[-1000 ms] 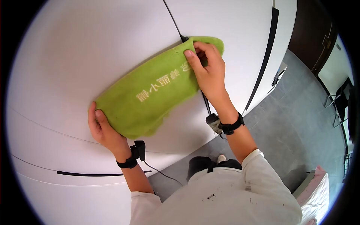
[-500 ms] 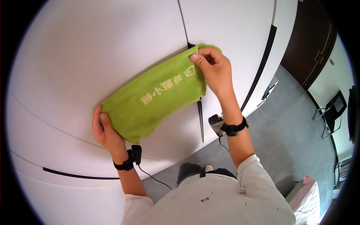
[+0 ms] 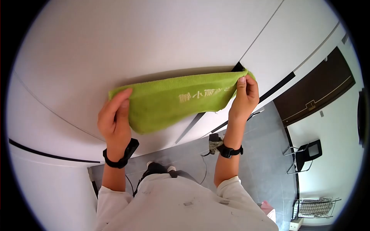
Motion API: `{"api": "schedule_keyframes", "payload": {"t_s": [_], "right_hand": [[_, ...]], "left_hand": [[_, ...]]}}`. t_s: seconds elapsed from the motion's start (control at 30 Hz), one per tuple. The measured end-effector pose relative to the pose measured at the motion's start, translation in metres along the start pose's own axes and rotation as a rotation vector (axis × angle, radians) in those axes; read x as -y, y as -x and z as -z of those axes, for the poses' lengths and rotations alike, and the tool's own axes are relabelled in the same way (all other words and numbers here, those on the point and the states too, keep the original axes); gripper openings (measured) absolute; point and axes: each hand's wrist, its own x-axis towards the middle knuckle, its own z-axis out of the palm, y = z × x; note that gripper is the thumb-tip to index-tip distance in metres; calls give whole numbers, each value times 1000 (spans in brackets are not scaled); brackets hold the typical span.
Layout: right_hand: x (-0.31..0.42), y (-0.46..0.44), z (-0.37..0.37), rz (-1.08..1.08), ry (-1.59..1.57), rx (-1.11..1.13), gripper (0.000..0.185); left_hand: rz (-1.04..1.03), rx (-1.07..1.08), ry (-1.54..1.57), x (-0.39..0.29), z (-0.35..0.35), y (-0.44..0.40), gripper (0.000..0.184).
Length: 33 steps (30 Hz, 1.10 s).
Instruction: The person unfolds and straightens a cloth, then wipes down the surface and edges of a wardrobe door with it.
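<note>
A lime-green towel point(image 3: 165, 102) with pale stitched characters is stretched between my two hands, in front of the white cabinet doors. My left hand point(image 3: 115, 119) pinches its left end, with thumb and fingers closed on the fabric. At the upper right corner, my right hand point(image 3: 244, 96) grips the other end between thumb and curled fingers. The towel's top edge runs nearly straight, and its lower edge hangs loose. Both wrists carry black straps with small devices.
White cabinet doors point(image 3: 154, 38) with dark handle strips fill the area ahead. To the right are a brown door point(image 3: 316, 84), a black chair point(image 3: 308, 154) and a wire rack point(image 3: 314, 208) with a patterned cloth. Grey floor point(image 3: 262, 161) lies below.
My view has turned, and the towel now lies more level, its right end farther right in view. My left hand's fingers have come over the towel's front. Both hands still hold it.
</note>
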Motion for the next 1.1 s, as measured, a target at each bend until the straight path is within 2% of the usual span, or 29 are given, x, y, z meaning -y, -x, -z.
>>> {"api": "schedule_keyframes", "payload": {"t_s": [0.13,0.2,0.3,0.37,0.43,0.5,0.57,0.63,0.7,0.8,0.93,0.97,1.03,1.1], "right_hand": [[-13,-6,13,45,149,114,17],[-10,-3,11,48,162,111,16],[0,-8,3,17,224,66,19],[-1,-12,7,-35,33,67,25],[3,-14,4,-43,106,37,30],[-1,-16,9,-69,-29,56,34],[-6,-20,14,-93,-223,135,36],[-5,-23,17,-79,-272,220,34],[0,-21,14,-80,-302,215,34],[0,-22,17,-110,-244,203,30],[8,-4,9,-94,-149,174,20],[-1,2,5,-15,-91,173,23],[-2,7,-1,146,178,150,31],[-10,9,-7,158,185,110,32]], "left_hand": [[-107,59,-60,13,5,5,27],[-152,126,-69,17,13,11,34],[-176,138,-55,16,14,8,33],[-225,191,-38,14,8,0,31],[-181,124,21,16,4,-5,17],[-190,152,86,25,3,-3,16],[-195,52,124,34,-9,4,19],[-146,64,132,30,-12,2,18],[-135,57,119,27,-9,-1,17],[-202,36,105,22,-7,-5,16],[-110,-52,15,24,1,3,17],[-59,-112,-31,26,2,7,18],[-3,-48,-32,30,16,13,22],[41,-10,-26,38,24,15,27]]}}
